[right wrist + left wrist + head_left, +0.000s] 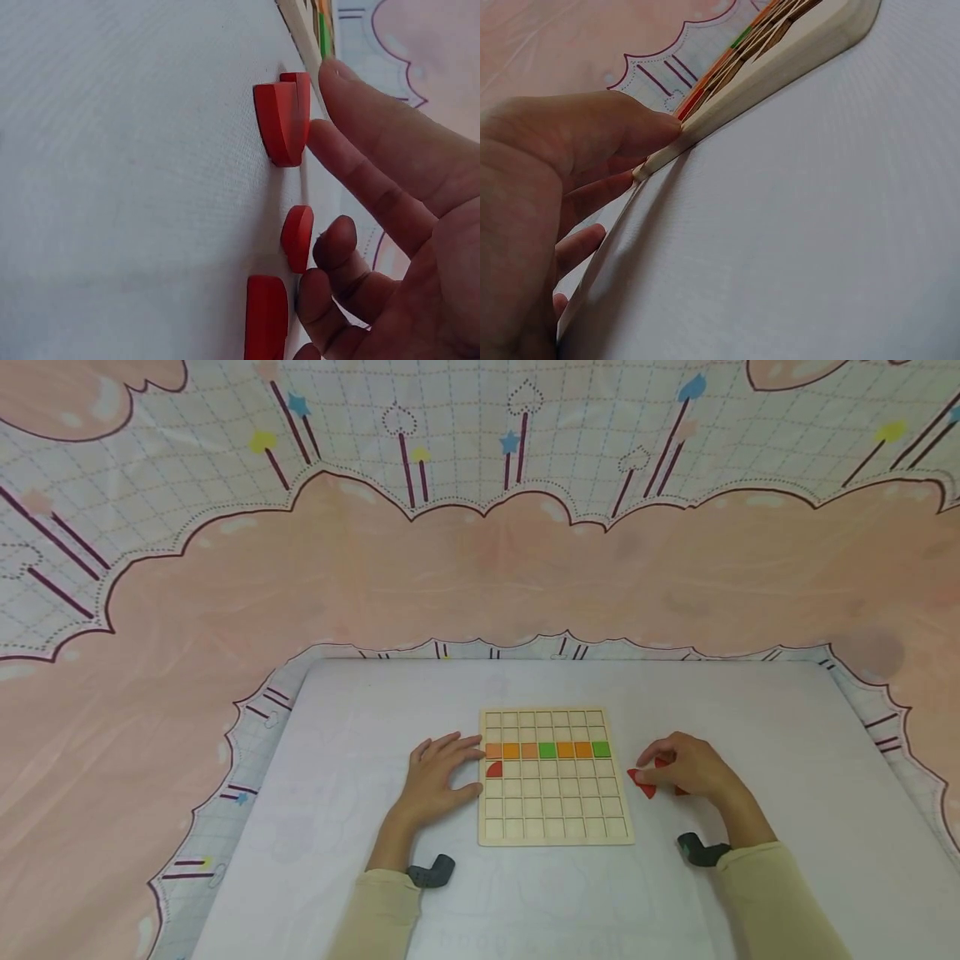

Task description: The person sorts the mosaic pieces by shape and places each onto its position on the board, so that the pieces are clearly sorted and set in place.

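Four red pieces (283, 124) lie on the white table (750, 727) just right of the wooden grid board (555, 814); they are thick, flat, with curved edges. The right hand (693, 767) hovers over them, fingers (352, 157) loosely bent, one fingertip touching a piece, grasping none. The board holds a row of seven tiles, five orange (512, 750) and two green (547, 749), plus one red quarter-round (493, 768) beneath the row's left end. The left hand (435, 777) rests relaxed against the board's left edge, thumb on it.

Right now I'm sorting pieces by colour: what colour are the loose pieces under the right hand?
Red pieces, clearest in the right wrist view.
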Available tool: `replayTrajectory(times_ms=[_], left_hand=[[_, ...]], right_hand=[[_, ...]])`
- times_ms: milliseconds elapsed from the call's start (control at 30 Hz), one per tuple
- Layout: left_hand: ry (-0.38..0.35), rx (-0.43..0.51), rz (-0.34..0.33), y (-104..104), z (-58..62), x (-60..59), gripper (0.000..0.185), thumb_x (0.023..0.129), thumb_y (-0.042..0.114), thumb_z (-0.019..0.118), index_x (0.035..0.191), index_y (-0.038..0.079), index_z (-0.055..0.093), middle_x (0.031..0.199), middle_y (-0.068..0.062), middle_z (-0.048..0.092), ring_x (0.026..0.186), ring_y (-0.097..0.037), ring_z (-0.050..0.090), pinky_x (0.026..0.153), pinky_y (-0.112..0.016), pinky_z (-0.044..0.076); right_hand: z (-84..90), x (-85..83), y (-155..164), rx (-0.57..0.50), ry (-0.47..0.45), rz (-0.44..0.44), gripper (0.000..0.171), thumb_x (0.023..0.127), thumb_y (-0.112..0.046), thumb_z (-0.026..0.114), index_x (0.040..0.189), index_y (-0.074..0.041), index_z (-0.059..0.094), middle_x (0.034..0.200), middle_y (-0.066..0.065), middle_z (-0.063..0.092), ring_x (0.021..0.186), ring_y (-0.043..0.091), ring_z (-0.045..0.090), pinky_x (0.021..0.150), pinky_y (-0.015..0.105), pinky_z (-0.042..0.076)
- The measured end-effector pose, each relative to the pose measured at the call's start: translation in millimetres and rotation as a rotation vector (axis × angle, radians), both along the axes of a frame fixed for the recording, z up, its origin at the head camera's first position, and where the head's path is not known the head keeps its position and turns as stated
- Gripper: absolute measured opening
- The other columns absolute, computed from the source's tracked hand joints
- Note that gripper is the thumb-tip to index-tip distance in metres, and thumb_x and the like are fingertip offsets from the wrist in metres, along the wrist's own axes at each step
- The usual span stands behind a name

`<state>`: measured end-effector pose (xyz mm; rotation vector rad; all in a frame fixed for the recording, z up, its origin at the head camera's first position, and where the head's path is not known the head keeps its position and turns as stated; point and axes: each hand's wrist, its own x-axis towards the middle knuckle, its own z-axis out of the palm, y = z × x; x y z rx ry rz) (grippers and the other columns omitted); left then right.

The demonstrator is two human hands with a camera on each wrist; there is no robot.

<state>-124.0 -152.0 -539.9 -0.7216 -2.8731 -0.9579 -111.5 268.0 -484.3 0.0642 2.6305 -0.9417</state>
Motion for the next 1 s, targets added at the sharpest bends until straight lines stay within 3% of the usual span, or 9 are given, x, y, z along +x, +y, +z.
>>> replayTrajectory(times_ms=[300,667,1000], left_hand=[[-0.033,-0.025,0.001,-0.8,-0.3,-0.5,0.047,0.084,0.036,0.073,0.130,0.028,0.067,0.154,0.012,0.052,0.150,-0.023,0.037,0.122,-0.060,0.014],[-0.054,-0.037,0.002,-0.8,2.0,-0.2,0.047,0.085,0.036,0.072,0.131,0.029,0.067,0.155,0.013,0.050,0.151,-0.022,0.035,0.123,-0.059,0.012],[-0.016,-0.026,0.005,-0.4,1.6,0.5,0.047,0.084,0.035,0.073,0.130,0.028,0.067,0.154,0.011,0.053,0.149,-0.024,0.038,0.121,-0.061,0.015]], right_hand=[[-4.1,-2.1,-1.7,0.021,-0.026,0.028,0.026,0.078,-0.029,0.087,0.098,-0.016,0.077,0.092,0.007,0.053,0.083,0.022,0.051,0.060,0.030,0.048],[-3.5,-0.5,-0.5,-0.048,-0.035,0.023,0.021,0.079,-0.020,0.085,0.094,-0.010,0.073,0.088,0.007,0.057,0.082,0.023,0.052,0.060,0.032,0.050],[2.6,-1.2,-5.0,-0.060,-0.041,0.004,0.020,0.083,-0.026,0.083,0.092,-0.013,0.071,0.079,0.004,0.065,0.073,0.022,0.056,0.059,0.032,0.051]])
